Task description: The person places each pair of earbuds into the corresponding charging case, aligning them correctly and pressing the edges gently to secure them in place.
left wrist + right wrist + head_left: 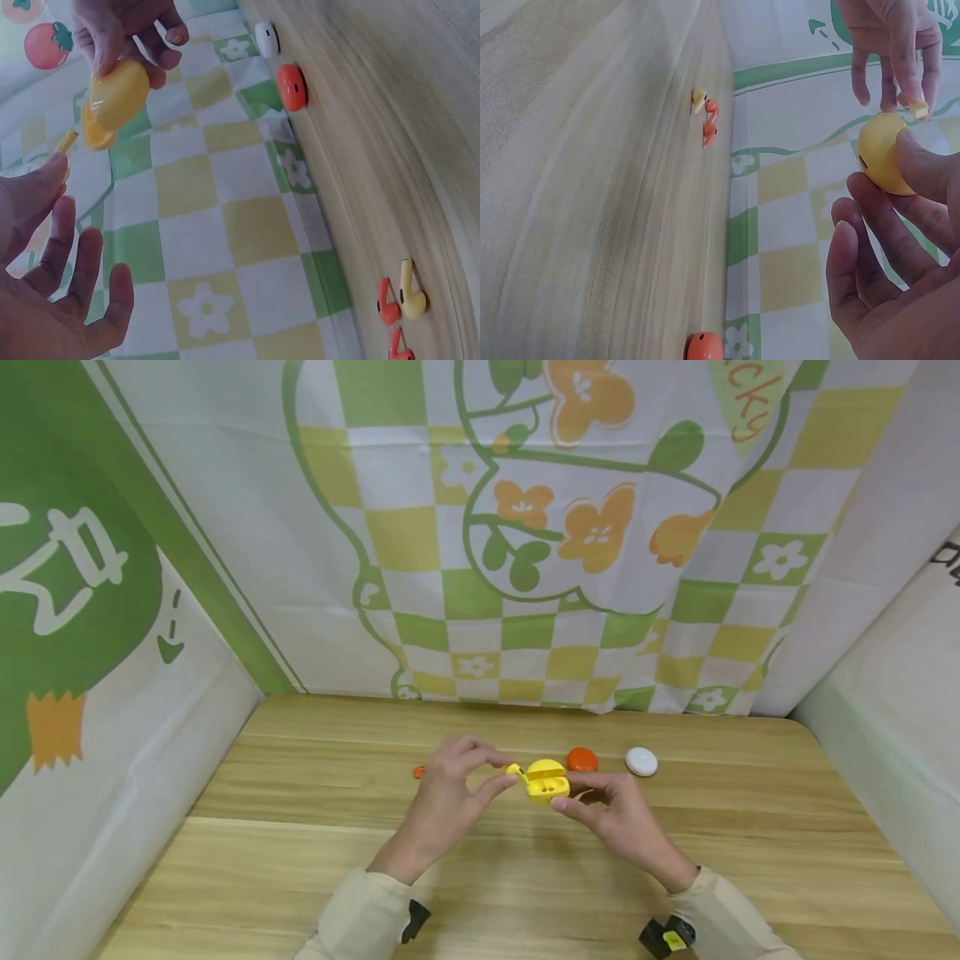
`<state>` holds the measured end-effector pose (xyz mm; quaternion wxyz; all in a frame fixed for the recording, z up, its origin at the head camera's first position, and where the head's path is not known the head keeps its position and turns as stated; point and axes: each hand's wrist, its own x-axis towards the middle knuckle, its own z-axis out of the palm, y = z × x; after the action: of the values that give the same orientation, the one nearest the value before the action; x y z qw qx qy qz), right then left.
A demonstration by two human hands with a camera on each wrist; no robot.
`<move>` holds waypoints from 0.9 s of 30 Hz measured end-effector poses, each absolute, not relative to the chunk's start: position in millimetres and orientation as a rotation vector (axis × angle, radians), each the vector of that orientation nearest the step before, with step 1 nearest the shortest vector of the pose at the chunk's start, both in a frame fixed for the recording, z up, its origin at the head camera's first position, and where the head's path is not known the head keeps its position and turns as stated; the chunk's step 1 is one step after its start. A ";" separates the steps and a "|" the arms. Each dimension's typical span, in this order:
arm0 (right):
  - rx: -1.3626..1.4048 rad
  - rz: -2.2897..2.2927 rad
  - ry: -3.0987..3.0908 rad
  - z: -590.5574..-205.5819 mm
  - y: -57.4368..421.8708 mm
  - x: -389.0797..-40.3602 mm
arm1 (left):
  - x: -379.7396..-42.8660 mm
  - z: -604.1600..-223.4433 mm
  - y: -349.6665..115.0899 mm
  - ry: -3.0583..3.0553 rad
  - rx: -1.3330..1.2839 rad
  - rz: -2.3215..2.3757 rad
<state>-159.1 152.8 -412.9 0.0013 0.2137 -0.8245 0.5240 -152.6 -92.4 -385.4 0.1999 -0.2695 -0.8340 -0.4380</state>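
Note:
My right hand (618,818) holds a yellow earbud case (548,787) above the table, its lid tipped up and the inside facing me. Between thumb and forefinger, my left hand (450,793) pinches a yellow earbud (515,771) just left of the case. In the left wrist view the earbud's stem (67,141) sticks up from the fingertips, close beside the case (120,97). The other left fingers are spread. In the right wrist view the thumb and fingers grip the rounded case (885,154) from its sides.
Behind the case, a red-orange case (582,759) and a white case (641,762) lie on the wooden table (750,827). On the left side lie a second yellow earbud (413,300) and two red-orange earbuds (387,307), mostly hidden by my left hand in the head view. A patterned cloth hangs behind.

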 end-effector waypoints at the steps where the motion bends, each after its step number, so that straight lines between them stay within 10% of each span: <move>1: 0.674 1.645 -2.586 -412.9 152.8 -159.2 | -153.1 -386.2 -90.6 -2.317 -0.772 -1.200; 27: 0.720 1.654 -2.550 -412.5 151.0 -160.8 | -154.2 -391.5 -71.4 -2.259 -0.825 -1.047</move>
<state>-160.8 151.0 -412.5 0.0091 0.2306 -0.8163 0.5295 -154.2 -71.4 -391.5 0.2564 -0.3041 -0.8325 -0.3857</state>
